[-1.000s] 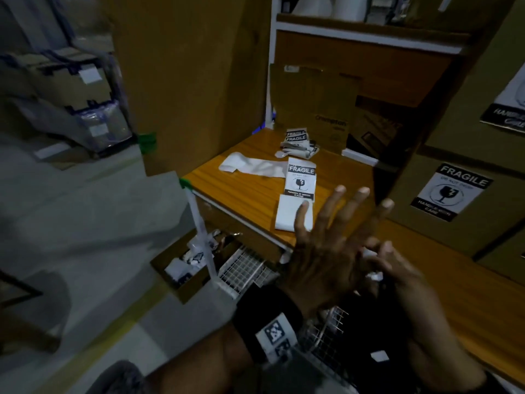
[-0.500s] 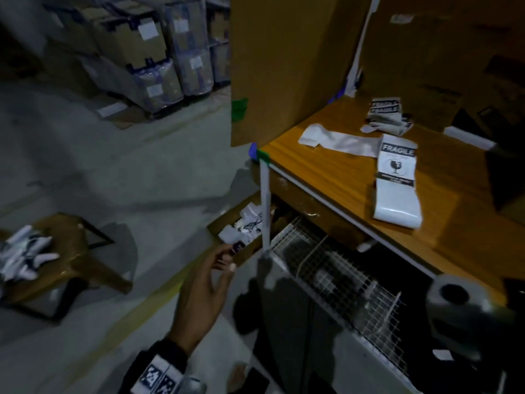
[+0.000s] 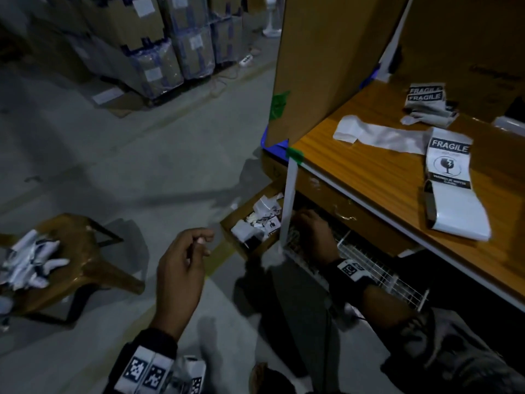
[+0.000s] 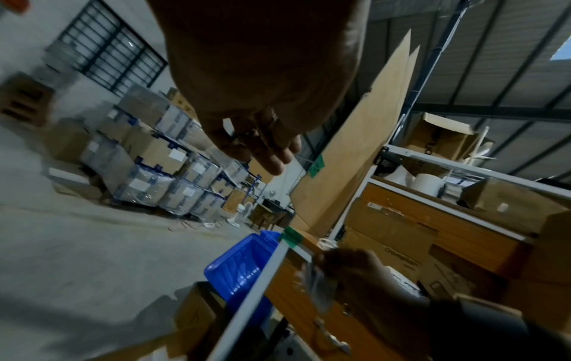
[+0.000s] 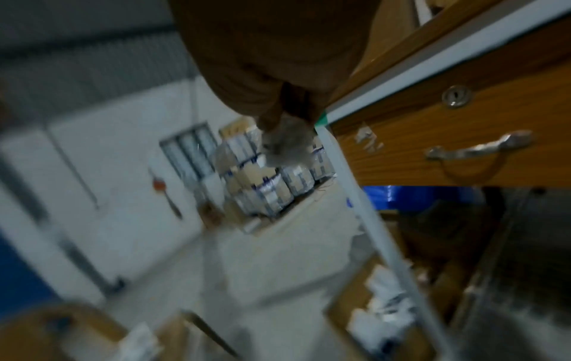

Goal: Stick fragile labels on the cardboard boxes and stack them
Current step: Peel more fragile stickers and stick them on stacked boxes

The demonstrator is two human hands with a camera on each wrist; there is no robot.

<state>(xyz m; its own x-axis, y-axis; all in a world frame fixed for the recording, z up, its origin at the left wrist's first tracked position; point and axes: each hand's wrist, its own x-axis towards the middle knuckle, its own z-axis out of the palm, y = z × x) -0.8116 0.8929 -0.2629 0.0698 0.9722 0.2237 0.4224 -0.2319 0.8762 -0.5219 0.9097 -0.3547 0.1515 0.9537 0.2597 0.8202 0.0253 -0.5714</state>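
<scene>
A strip of black-and-white fragile labels [image 3: 449, 166] lies on the wooden table [image 3: 369, 177], with a small pile of fragile labels [image 3: 426, 100] further back. My right hand [image 3: 305, 221] is low beside the white table leg [image 3: 288, 206], above a floor box of paper scraps [image 3: 255, 223]. It pinches a pale crumpled scrap of backing paper [image 5: 287, 146], which also shows in the left wrist view as the backing paper [image 4: 318, 285]. My left hand [image 3: 203, 241] hangs over the floor with fingers loosely curled, holding nothing.
A tall cardboard sheet [image 3: 326, 52] stands at the table's left end. A wire basket [image 3: 369, 268] sits under the table and a blue bin [image 4: 241, 268] behind the leg. A wooden stool [image 3: 85, 251] with paper scraps is at the left. Wrapped pallet boxes [image 3: 159, 52] line the back.
The view has swung left and down to the floor. My left hand dropped from in front of the table. My right hand came down beside the table leg, over the scrap box.
</scene>
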